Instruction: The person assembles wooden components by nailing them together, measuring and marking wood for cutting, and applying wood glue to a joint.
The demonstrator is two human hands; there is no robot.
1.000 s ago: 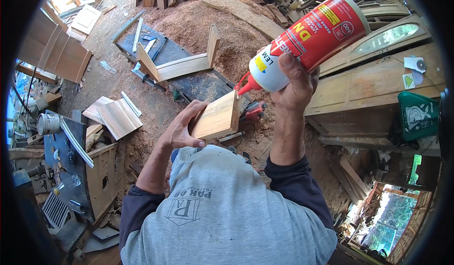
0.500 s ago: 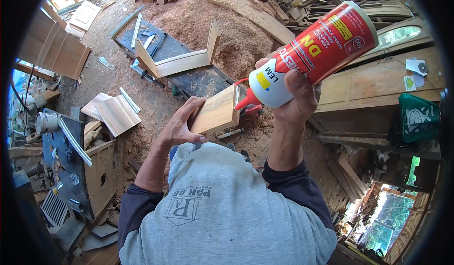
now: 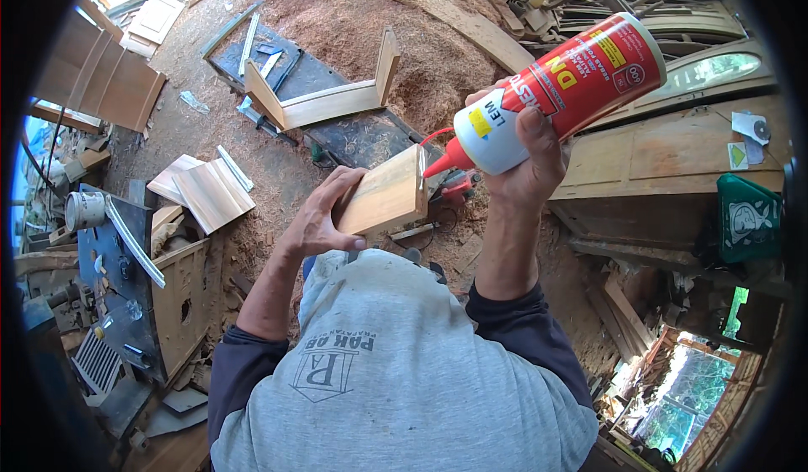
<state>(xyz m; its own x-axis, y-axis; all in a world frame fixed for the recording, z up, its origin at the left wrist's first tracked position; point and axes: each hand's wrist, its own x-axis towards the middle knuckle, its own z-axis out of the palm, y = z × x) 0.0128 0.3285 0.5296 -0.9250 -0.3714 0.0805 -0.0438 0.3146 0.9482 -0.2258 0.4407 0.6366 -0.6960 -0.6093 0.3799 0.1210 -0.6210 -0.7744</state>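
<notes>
My left hand (image 3: 324, 218) is closed around the left end of a short wooden board (image 3: 383, 196), thumb along its near edge. In my right hand (image 3: 534, 156) is a large red and white glue bottle (image 3: 581, 85), tilted so its red nozzle (image 3: 449, 160) points down and to the left. The nozzle tip is at the board's right end, where a pale line of glue (image 3: 422, 169) shows along the edge. Beyond the board, a three-sided wooden frame (image 3: 330, 104) rests on a dark bench (image 3: 358, 144).
A red-handled tool (image 3: 459, 189) with a cord lies below the nozzle. Loose panels (image 3: 210, 194) lie on the floor at left, near a dark cabinet (image 3: 118, 278) bearing a tin (image 3: 85, 211). Wood shavings (image 3: 337, 30) are heaped behind the bench. A wooden door panel (image 3: 673, 156) stands at right.
The bottle has shifted slightly down and left, its nozzle moving a little up along the board's end edge. The board stays in my left hand, nearly in place.
</notes>
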